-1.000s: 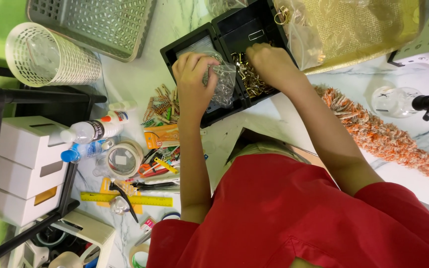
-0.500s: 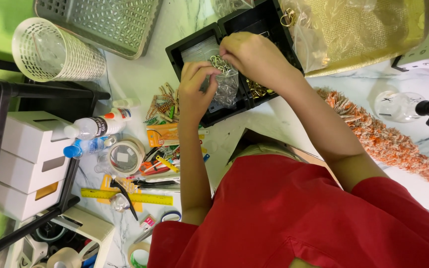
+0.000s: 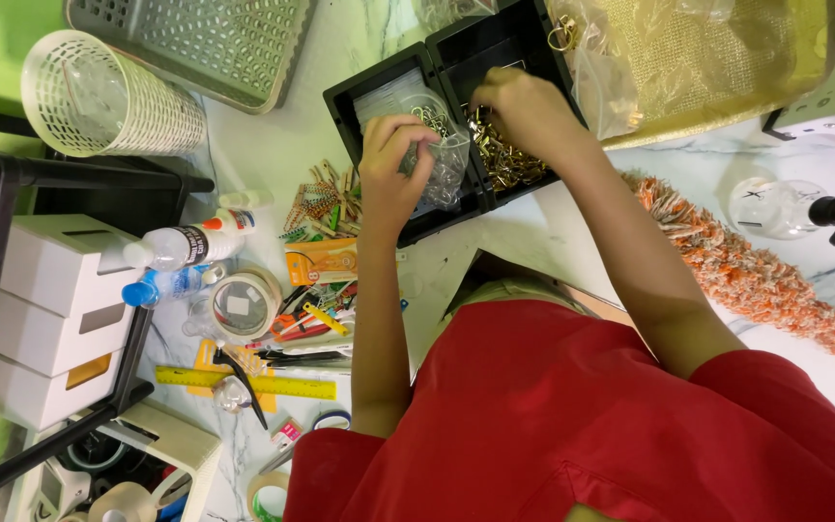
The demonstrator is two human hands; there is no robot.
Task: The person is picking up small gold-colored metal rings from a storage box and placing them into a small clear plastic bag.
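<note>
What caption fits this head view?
Left hand holds a clear bag; right hand reaches gold clips.

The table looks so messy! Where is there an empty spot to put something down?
Bare marble table shows between the black tray and the orange fringe, and between the mesh basket and the clothespins. It is crowded around the yellow ruler and the tape roll.

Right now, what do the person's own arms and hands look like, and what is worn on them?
Both arms are bare from the short sleeves of a red shirt down to the fingers. The left hand and right hand wear no gloves, and no watch, ring or bracelet shows on either. The shirt is plain red, with no visible print on the part in view.
</note>
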